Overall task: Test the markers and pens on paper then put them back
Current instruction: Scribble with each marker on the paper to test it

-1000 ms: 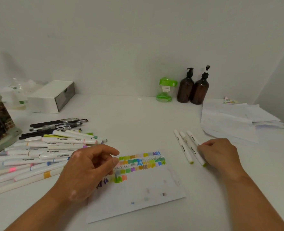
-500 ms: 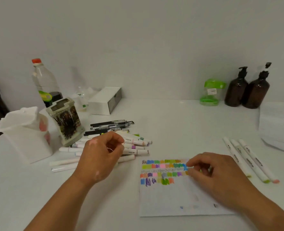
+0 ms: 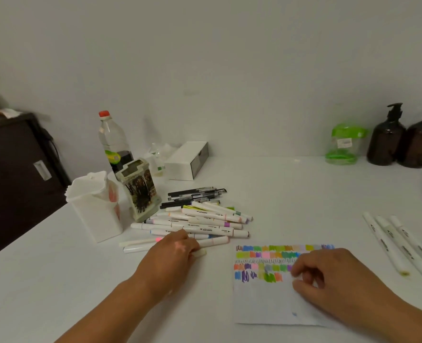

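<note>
A white paper point(image 3: 266, 303) with rows of colour swatches lies in front of me on the white table point(image 3: 291, 194). My right hand point(image 3: 333, 280) rests on the paper's right part with loosely curled fingers and holds nothing. A pile of white markers point(image 3: 205, 220) lies left of the paper, with several black pens point(image 3: 195, 193) behind it. My left hand point(image 3: 170, 258) lies on the pile's near edge, its fingers curled over a white marker point(image 3: 201, 252) whose end sticks out to the right. Three more white markers point(image 3: 398, 246) lie side by side at the right.
A white holder point(image 3: 93, 209) and a patterned holder point(image 3: 140, 189) stand left of the pile, a clear bottle point(image 3: 113, 142) and white box point(image 3: 187, 160) behind. A green container point(image 3: 343, 144) and brown pump bottles point(image 3: 388, 137) stand at the wall. A dark cabinet point(image 3: 11, 174) is beside the table.
My right hand left the three markers at the right and came to rest on the paper. My left hand moved forward and down onto a marker in the pile. The view swung left.
</note>
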Tool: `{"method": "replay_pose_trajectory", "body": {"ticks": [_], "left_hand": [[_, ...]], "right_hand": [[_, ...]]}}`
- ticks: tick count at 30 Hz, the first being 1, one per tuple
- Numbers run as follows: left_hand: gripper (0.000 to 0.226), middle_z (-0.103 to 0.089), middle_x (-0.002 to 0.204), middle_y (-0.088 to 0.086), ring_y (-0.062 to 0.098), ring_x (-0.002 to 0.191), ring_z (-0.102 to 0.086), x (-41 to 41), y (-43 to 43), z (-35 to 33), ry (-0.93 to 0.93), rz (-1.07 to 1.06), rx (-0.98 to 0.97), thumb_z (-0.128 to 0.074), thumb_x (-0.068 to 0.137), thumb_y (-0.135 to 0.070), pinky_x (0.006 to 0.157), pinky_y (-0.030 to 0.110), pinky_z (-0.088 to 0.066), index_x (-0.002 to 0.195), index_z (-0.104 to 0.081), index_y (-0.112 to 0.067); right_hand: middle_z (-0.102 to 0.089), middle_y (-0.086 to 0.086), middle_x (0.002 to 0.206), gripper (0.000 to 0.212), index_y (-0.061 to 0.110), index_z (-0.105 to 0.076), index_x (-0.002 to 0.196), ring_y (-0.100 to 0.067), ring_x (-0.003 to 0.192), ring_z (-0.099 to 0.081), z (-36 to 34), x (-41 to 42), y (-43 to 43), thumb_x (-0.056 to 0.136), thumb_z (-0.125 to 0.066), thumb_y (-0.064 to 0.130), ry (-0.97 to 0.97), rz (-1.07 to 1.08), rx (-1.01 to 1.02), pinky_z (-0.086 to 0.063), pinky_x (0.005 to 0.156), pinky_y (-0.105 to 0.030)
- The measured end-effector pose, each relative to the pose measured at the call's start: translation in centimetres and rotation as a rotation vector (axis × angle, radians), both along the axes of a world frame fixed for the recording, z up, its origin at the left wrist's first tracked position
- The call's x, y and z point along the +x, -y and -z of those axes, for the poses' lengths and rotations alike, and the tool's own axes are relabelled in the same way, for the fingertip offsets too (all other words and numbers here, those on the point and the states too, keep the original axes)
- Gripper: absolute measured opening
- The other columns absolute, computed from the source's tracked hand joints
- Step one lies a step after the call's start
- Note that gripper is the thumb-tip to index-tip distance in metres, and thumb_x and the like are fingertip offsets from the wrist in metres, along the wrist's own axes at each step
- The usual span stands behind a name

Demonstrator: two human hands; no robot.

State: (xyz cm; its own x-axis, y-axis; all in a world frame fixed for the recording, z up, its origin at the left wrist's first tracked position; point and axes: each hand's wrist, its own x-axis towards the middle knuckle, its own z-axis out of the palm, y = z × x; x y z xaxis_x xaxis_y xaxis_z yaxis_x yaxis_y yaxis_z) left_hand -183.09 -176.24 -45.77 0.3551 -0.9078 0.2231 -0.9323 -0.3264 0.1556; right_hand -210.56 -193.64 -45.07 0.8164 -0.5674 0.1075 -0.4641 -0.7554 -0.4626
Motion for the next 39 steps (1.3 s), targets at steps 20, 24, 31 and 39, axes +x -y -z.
{"method": "replay_pose_trajectory", "body": {"ticks": [20,24,31,39], "left_hand": [[0.01,-0.074,0.093,0.0,0.019,0.087,-0.073,-6.6,8.6,-1.8,-1.246,0.131,-0.437,-0.076,0.084,-0.014,0.078,0.029,-0.06,0.087,-0.073,-0.023],[0.023,-0.067,0.1,-0.019,-0.005,0.091,-0.06,-7.2,8.6,-0.9,-0.492,0.303,-0.325,-0.063,0.096,-0.025,0.08,0.005,-0.045,0.117,-0.069,-0.033],[0.028,-0.062,0.091,-0.004,0.011,0.081,-0.053,-8.4,8.4,-0.9,-0.345,0.48,-0.183,-0.041,0.106,-0.033,0.073,0.029,-0.045,0.115,-0.062,-0.018],[0.027,-0.059,0.07,-0.02,-0.008,0.064,-0.055,-8.6,8.1,-0.6,-0.422,0.491,-0.158,-0.056,0.096,-0.052,0.057,0.013,-0.042,0.114,-0.06,-0.032]], "right_hand": [[-0.074,0.003,0.075,0.026,0.04,-0.071,0.092,-0.014,0.065,-0.068,-0.2,1.3,1.7,0.088,-0.078,0.015,0.598,0.186,0.443,-0.052,0.056,-0.023],[-0.072,0.002,0.075,0.019,0.032,-0.073,0.09,-0.013,0.066,-0.068,0.4,1.2,2.0,0.082,-0.083,0.018,0.637,0.161,0.459,-0.053,0.057,-0.022],[-0.06,-0.007,0.06,0.033,0.022,-0.073,0.088,-0.02,0.055,-0.056,0.2,1.2,1.3,0.064,-0.081,0.043,0.73,0.03,0.745,-0.051,0.057,-0.022],[-0.061,-0.014,0.061,0.027,0.018,-0.069,0.08,-0.024,0.054,-0.056,0.5,1.6,0.7,0.071,-0.078,0.042,0.693,0.024,0.707,-0.049,0.054,-0.028]]}}
